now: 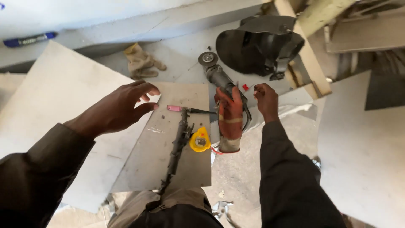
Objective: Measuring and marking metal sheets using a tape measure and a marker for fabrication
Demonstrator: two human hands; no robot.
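Observation:
My left hand (124, 105) hovers over the left edge of a grey metal plate (154, 164), fingers curled, holding nothing I can see. A welding torch (180, 131) with a pink nozzle tip lies along the plate, beside a yellow tape measure (200, 140). My right hand (266, 100) is to the right of the plate, fingers pinched on a thin wire or rod. Next to it lies an orange and grey work glove (230, 120), partly over the handle of an angle grinder (217, 74).
A black welding helmet (257, 44) lies at the top centre. A tan glove (141, 62) sits beyond the plate. A blue marker (29, 40) lies at the top left. Pale sheets (55, 93) lie left and right, with wooden beams (308, 55) at the upper right.

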